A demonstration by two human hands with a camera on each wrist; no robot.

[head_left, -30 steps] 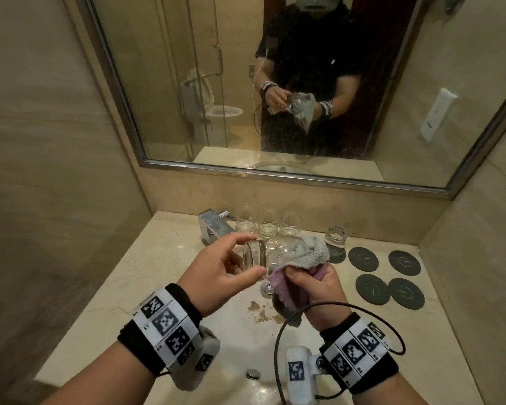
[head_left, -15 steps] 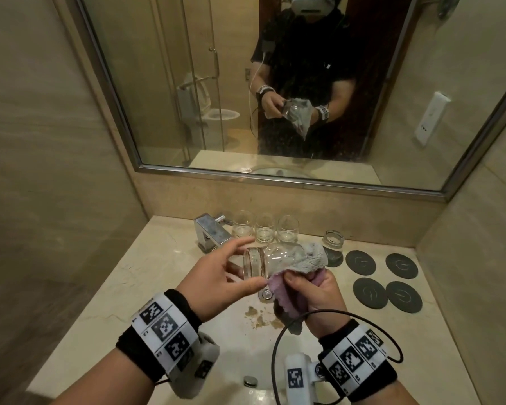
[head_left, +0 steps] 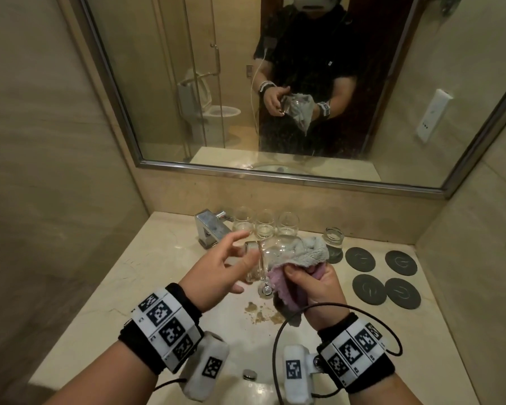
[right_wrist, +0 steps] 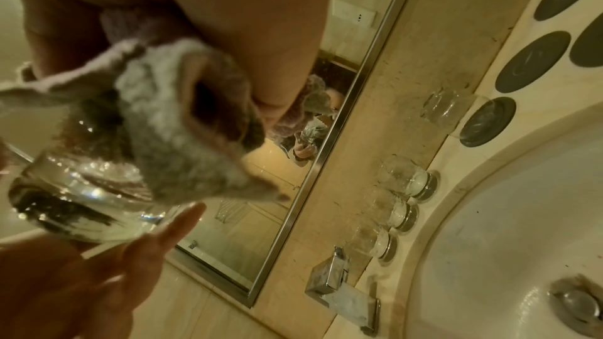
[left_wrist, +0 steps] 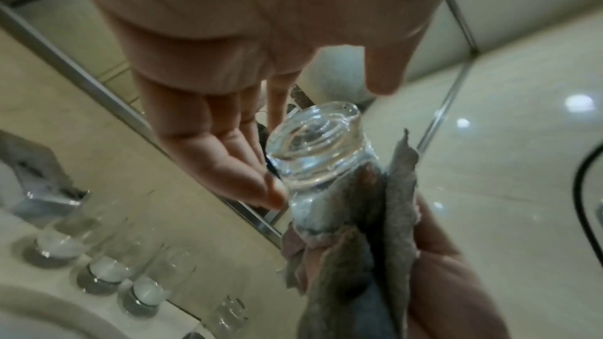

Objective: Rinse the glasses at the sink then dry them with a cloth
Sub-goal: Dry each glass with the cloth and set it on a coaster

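A clear glass (head_left: 270, 252) lies sideways above the sink (head_left: 246, 340), its mouth wrapped in a grey-and-pink cloth (head_left: 307, 252); four more glasses (head_left: 265, 225) stand upright behind.

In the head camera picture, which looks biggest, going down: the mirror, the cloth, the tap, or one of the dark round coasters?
1. Mirror, by far.
2. Cloth, though it is held nearer the camera.
3. Tap and a dark coaster look alike; I cannot rank them.

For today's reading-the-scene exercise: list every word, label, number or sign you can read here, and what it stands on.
No readable words or numbers.
wristbands: black-and-white square code patterns, no letters.
wrist cameras: same code squares.
coasters: a pale circular mark, no text.
wall plate in the mirror: too small to read.
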